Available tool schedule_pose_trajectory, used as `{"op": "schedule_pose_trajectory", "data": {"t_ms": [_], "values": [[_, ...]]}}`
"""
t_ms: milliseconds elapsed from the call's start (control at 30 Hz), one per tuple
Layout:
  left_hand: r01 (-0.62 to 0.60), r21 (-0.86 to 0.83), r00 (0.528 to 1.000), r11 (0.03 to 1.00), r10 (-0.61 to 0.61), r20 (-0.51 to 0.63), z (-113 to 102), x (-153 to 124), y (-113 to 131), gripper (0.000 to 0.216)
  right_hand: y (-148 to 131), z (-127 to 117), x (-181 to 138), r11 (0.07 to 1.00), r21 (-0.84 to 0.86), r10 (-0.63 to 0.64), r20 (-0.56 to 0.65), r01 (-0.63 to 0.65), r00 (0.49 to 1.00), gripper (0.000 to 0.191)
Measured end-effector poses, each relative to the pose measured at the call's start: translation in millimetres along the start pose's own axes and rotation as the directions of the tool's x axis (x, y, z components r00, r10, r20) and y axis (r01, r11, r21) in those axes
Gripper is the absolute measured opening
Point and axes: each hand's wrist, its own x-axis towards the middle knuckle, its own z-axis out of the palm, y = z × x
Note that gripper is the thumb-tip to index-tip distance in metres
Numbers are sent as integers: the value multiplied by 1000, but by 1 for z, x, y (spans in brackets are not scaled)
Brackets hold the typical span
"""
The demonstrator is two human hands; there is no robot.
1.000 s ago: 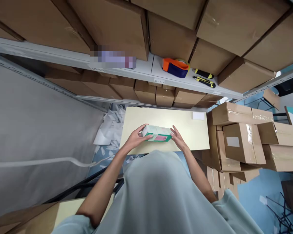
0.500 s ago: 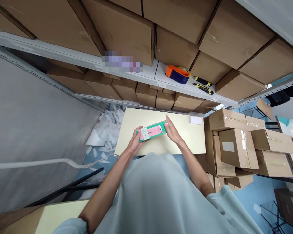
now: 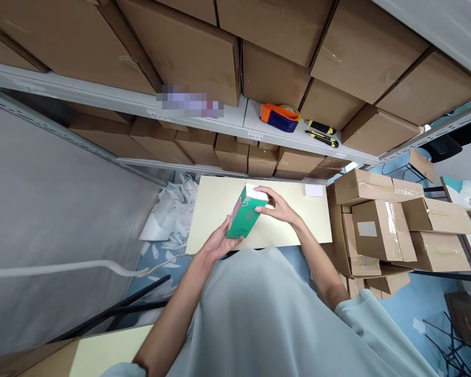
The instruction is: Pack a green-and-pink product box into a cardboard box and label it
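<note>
A green product box [image 3: 244, 215] with a white end is held tilted above the pale yellow table [image 3: 212, 196]. My left hand [image 3: 220, 240] is wrapped around its lower end, fingers under and beside it. At the upper end, my right hand [image 3: 275, 206] grips the box near the white end, thumb on the green side and fingers over the top. A strip of the pink front shows along the left edge of the box. On the table's far right lies a small white box or card stack [image 3: 313, 190].
Over the table, a shelf [image 3: 235, 116] carries cardboard boxes, an orange and blue tape dispenser [image 3: 279, 117] and two utility knives [image 3: 321, 133]. Stacked cartons [image 3: 382, 230] stand at the right. Crumpled white paper [image 3: 168, 207] lies left of the table.
The box has been turned from its pink front to its green side and tipped up, white end raised. My right hand has closed from lying flat at its end to gripping it.
</note>
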Motion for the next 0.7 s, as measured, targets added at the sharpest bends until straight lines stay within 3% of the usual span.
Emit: {"op": "schedule_pose_trajectory", "data": {"t_ms": [67, 233, 300, 400, 567, 700], "values": [[13, 23, 997, 1000, -15, 75, 8, -5, 1, 67, 5, 1, 5, 999, 24, 26, -54, -25, 998, 77], [-251, 169, 967, 953, 239, 88, 26, -14, 6, 89, 24, -3, 14, 991, 94, 114, -246, -93, 963, 72], [-270, 250, 963, 930, 256, 88, 27, -15, 8, 98, 30, -4, 14, 983, 120, 170, -266, -142, 949, 73], [-243, 296, 970, 923, 235, 66, 24, -17, 7, 101, 35, -3, 12, 972, 106, 227, -212, -208, 951, 77], [-197, 280, 980, 940, 195, 36, 14, -27, -6, 91, 25, -9, 7, 986, -3, 167, -119, -169, 979, 73], [-115, 183, 993, 976, 108, 46, 10, -32, -17, 81, 16, -17, 3, 977, 153, 145, 21, -147, 989, 74]]}}
